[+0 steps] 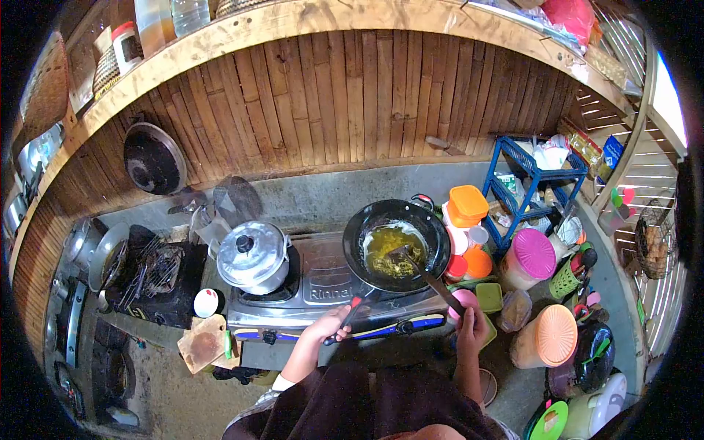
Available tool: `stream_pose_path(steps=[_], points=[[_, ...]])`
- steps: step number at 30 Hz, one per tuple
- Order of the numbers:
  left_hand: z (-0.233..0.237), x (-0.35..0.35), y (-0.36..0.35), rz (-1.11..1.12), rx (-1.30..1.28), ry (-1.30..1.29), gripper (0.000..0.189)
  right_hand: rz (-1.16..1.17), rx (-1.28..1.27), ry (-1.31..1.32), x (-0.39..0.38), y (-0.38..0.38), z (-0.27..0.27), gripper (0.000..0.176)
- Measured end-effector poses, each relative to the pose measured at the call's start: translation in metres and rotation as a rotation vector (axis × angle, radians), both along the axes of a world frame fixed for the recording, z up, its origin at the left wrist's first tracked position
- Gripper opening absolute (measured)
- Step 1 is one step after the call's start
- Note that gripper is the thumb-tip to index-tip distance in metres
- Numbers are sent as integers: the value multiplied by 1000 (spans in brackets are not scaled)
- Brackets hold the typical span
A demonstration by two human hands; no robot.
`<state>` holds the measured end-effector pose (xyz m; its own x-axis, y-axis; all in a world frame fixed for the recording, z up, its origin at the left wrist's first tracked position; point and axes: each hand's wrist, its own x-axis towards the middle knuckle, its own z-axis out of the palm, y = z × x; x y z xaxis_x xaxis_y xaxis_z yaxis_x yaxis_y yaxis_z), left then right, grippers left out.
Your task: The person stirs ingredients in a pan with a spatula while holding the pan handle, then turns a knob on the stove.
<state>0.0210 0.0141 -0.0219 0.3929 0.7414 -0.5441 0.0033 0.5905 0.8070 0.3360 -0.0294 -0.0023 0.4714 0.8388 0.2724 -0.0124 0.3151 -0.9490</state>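
A black wok (356, 253) rests over the right side of the metal gas stove (328, 268), with yellowish oil (396, 238) and some pale bits in it. My left hand (334, 323) is closed around the wok's black-and-red handle (353, 309), in front of the stove. In my right hand (471, 330) is the end of a long-handled spatula (438, 287). Its blade dips into the oil near the middle of the wok. A lidded silver pot (253, 258) stands on the left burner.
Left of the stove are a charred grill stand (158, 282) and a cutting board (202, 346) with a green-handled knife (228, 343). Several plastic containers, including a pink-lidded tub (529, 255), crowd the right. Behind them stands a blue rack (539, 176).
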Motion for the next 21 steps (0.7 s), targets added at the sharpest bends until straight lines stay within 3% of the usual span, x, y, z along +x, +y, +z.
stream_pose_path(steps=[1,6,9,17,19,20,21], points=[[-1,0,0,-1,0,0,31,48,-27,106,-4,2,1,22],[-2,1,0,5,15,27,29,310,-213,-15,-13,5,-10,28],[-3,1,1,-7,14,36,30,321,-363,-36,-23,5,-12,30],[-4,3,0,7,28,78,33,359,-402,-4,-24,1,-16,33],[-2,5,-1,25,51,93,34,368,-236,-348,-11,2,-28,40],[-5,5,-1,33,36,83,33,408,-384,-47,-5,6,-38,49],[-4,6,-1,32,35,84,33,407,-385,-46,-3,9,-48,49]])
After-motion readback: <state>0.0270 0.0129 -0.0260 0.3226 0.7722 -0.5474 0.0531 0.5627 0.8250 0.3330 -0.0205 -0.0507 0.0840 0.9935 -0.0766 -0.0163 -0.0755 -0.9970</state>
